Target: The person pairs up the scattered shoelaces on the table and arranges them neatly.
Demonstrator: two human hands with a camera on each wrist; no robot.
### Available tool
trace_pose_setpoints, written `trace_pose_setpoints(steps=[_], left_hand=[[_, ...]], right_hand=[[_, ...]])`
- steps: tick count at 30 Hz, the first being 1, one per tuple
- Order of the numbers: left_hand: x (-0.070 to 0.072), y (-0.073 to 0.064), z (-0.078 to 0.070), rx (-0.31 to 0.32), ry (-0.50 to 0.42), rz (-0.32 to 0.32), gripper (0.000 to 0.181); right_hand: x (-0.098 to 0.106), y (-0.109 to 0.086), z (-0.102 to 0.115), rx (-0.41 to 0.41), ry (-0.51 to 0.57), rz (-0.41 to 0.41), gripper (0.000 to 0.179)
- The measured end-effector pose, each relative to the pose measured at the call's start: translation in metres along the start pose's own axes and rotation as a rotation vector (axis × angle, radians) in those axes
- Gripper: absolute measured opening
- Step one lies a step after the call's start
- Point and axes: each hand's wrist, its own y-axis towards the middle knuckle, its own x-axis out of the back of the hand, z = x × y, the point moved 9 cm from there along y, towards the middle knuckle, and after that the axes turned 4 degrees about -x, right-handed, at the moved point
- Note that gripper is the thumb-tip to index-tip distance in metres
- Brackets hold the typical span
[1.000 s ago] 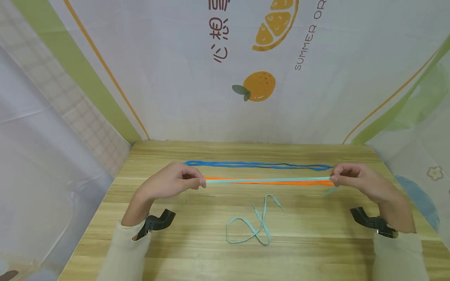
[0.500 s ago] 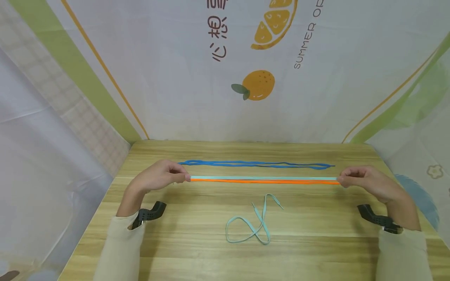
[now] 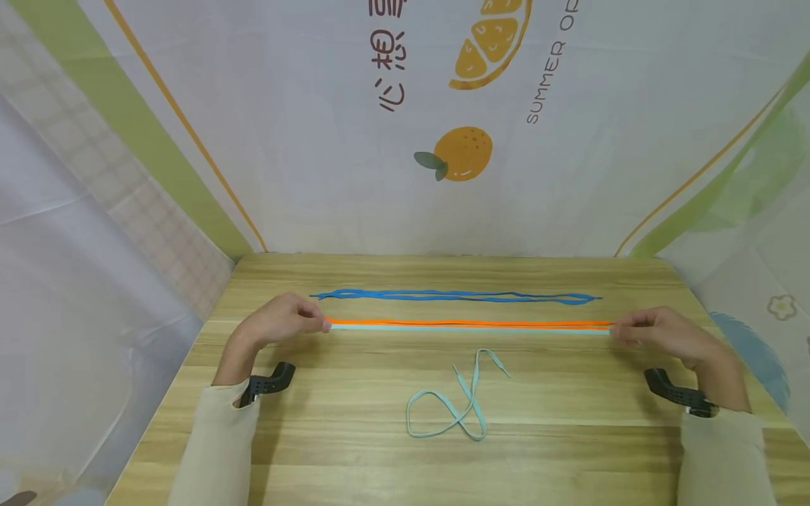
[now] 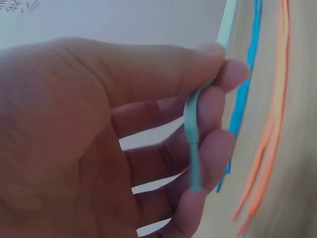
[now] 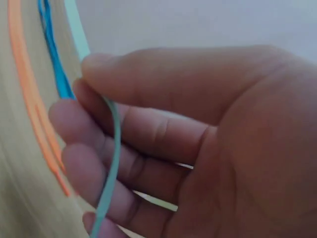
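Observation:
A mint-green shoelace (image 3: 468,329) is stretched straight between both hands, along the near side of an orange shoelace (image 3: 468,323) in the head view. My left hand (image 3: 275,325) pinches one end between thumb and index finger; in the left wrist view the short tail of the mint-green shoelace (image 4: 191,119) hangs across the other fingers. My right hand (image 3: 671,339) pinches the other end the same way, and the tail (image 5: 117,139) runs down over its fingers. The orange shoelace lies doubled on the table, its tips (image 4: 242,223) visible in the left wrist view.
A blue shoelace (image 3: 455,295) lies doubled lengthwise behind the orange one. Nearer the front, a second mint-green shoelace (image 3: 484,422) lies in a loose loop on the wooden table (image 3: 354,450). A printed curtain (image 3: 329,176) hangs at the table's back edge.
Both hands have moved apart, the left one leftward and the right one rightward, lengthening the straight stretch of mint-green shoelace. It has shifted from over the orange shoelace to its near side.

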Motion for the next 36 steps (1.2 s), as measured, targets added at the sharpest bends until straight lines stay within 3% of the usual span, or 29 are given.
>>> trace_pose_setpoints(steps=[7,14,21,27,36], left_hand=[[-0.006,0.004,0.02,0.111,0.109,-0.013,0.02],[-0.011,0.004,0.028,0.177,0.171,-0.02,0.028],[-0.017,0.005,0.034,0.227,0.214,0.018,0.031],[-0.023,0.008,0.037,0.231,0.231,0.06,0.032],[-0.024,0.005,0.035,0.224,0.247,0.09,0.028]], right_hand=[[-0.004,0.005,-0.012,-0.028,-0.017,-0.013,0.023],[-0.011,0.01,-0.015,-0.063,-0.055,-0.002,0.025],[-0.016,0.012,-0.013,-0.121,-0.099,-0.009,0.024],[-0.016,0.012,-0.017,-0.162,-0.119,0.001,0.025],[-0.021,0.01,-0.022,-0.19,-0.061,0.058,0.025]])
